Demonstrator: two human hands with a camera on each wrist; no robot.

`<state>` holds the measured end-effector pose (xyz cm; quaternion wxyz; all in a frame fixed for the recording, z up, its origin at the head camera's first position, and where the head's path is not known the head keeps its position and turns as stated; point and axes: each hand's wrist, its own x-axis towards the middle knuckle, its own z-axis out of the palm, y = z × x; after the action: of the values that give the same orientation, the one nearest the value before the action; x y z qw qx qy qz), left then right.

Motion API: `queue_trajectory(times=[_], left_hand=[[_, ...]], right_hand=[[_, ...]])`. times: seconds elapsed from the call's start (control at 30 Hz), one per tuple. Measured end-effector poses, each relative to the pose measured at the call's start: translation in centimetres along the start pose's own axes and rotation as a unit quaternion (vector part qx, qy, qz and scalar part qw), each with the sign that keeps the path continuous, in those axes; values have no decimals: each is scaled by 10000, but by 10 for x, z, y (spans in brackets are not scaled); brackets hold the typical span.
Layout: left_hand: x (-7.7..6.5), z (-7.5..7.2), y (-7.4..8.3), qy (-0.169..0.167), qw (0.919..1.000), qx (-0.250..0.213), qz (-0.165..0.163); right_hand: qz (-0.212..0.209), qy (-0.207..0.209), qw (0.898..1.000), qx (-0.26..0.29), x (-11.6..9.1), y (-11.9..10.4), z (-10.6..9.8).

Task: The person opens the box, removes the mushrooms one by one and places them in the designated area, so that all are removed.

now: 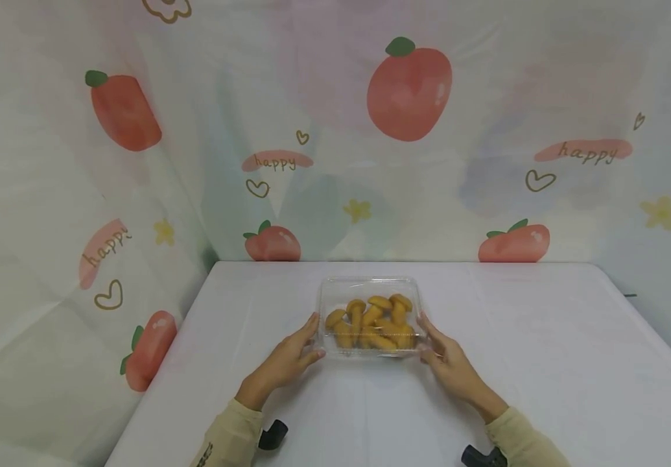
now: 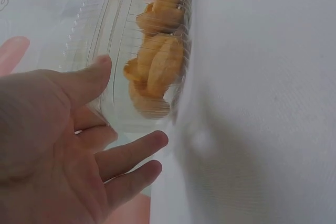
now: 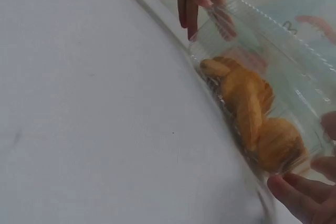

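Observation:
A clear plastic clamshell box [image 1: 335, 297] with its lid down stands on the white table. Inside lie several yellow-brown mushrooms [image 1: 378, 303], heaped toward the near side. My left hand [image 1: 282, 364] holds the box's left end, its thumb [image 2: 100, 74] at the lid's rim and its lower fingers spread near the bottom corner. At the opposite end, my right hand [image 1: 454, 370] holds the box with thumb and fingers around the near right corner. In the right wrist view only the fingertips [image 3: 281, 187] of that hand show, close against the plastic.
The white-covered table [image 1: 545, 363] extends to both sides of the box. Behind it and on the left hangs a printed cloth [image 1: 335, 84] with fruit and "happy" motifs. Black wrist mounts [image 1: 273, 434] sit beneath the light sleeves [image 1: 230, 431].

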<state>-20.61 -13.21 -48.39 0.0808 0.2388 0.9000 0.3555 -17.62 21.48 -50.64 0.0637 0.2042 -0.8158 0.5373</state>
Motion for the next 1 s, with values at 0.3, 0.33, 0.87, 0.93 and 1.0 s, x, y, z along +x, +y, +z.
queue_trajectory(times=[0.3, 0.33, 0.87, 0.93, 1.0], left_hand=[[-3, -4, 2, 86, 9999, 46, -62], [-3, -5, 2, 97, 9999, 43, -81], [-4, -19, 8, 127, 9996, 220, -157], [-3, -20, 7, 112, 9996, 205, -157], [-3, -21, 7, 113, 9997, 138, -166]], right_hand=[[-651, -59, 9978, 115, 3, 10, -11], [-655, -68, 9978, 83, 4, 10, -12], [-70, -438, 9987, 240, 4, 8, -29], [43, -493, 9987, 157, 4, 7, -30], [125, -549, 9984, 77, 5, 5, -32]])
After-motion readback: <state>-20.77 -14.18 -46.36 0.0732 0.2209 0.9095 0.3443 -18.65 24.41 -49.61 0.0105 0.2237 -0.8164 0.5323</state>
